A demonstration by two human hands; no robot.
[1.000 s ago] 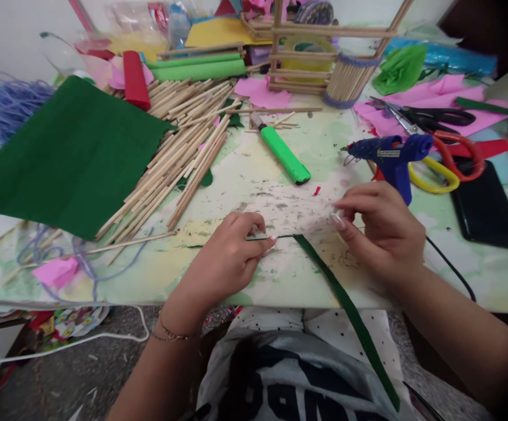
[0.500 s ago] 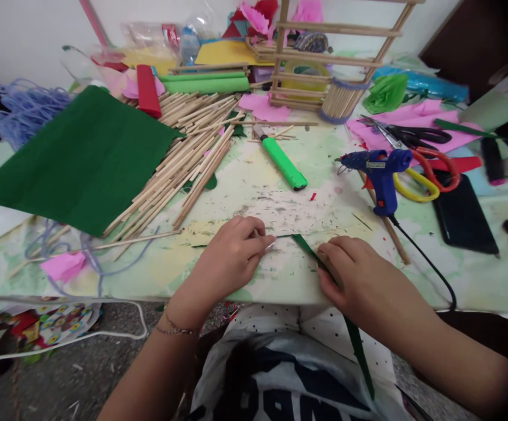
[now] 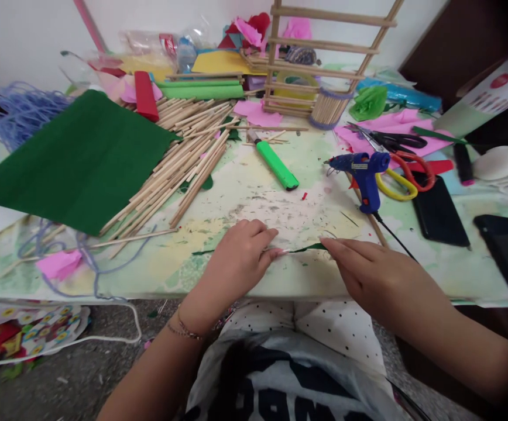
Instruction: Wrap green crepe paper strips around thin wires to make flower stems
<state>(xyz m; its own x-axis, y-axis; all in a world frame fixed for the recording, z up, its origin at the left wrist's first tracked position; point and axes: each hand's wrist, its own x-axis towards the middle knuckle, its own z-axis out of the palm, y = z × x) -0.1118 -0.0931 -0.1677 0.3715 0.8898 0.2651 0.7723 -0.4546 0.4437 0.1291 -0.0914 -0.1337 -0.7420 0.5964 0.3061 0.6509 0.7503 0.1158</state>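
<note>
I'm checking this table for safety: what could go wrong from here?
The cord runs close to the right hand; a snag might drag the blue glue gun. The green strip, narrow between that hand and the left hand, could twist or slip.

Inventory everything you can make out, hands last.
green strip: one, dark green, between the hands
green sheet: one, dark green, left
wooden sticks: many, tan, left of centre
yarn: one bundle, purple-blue, far left
cutter: one, green, centre
glue gun: one, blue, right
scissors: two, handles black and red-yellow, right
phones: two, black, far right
stick frame: one, tan, back
stick cup: one, tan, by the frame
pink paper: several pieces, pink, scattered
clutter: many, mixed, back
table: one, pale, under these
left hand: one, bare, by the strip
right hand: one, bare, touching the strip
</note>
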